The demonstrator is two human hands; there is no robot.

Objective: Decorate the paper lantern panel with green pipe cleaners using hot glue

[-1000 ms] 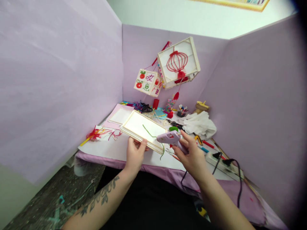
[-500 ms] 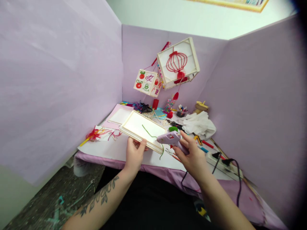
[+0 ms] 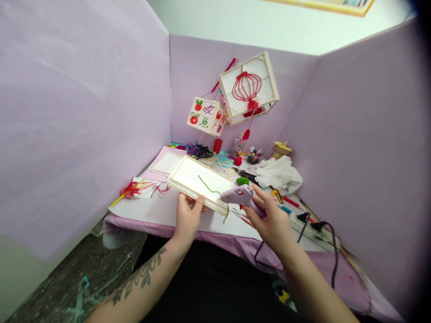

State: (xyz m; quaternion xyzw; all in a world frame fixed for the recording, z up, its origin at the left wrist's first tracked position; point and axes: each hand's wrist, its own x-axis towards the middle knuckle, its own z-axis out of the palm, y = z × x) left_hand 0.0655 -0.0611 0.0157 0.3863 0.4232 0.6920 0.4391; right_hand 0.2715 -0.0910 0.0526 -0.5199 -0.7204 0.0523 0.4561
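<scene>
My left hand [image 3: 189, 214] grips the near edge of a white panel with a pale wooden-stick frame [image 3: 188, 172], thumb on top and fingers beneath. The panel is tilted above the table. A green strand [image 3: 209, 186] lies across its white face, and a green end hangs past its right corner. In my right hand [image 3: 269, 215] is a light purple glue gun [image 3: 238, 194], its nozzle pointing left at the panel's right end, close to the strand. Whether the nozzle touches the strand I cannot tell. A ball of green yarn [image 3: 242, 181] rests just behind the glue gun.
Two decorated box lanterns hang ahead, the larger one [image 3: 266, 85] on the right. Scissors [image 3: 240, 215] lie by my right hand. A power strip [image 3: 316, 231] with black cords sits at the right. Another framed panel [image 3: 168, 162] and red-yellow threads [image 3: 131, 189] lie at the left.
The glue gun's nozzle has shifted very slightly relative to the panel. Otherwise both hands keep nearly the same pose, and the whole view has drifted a few pixels.
</scene>
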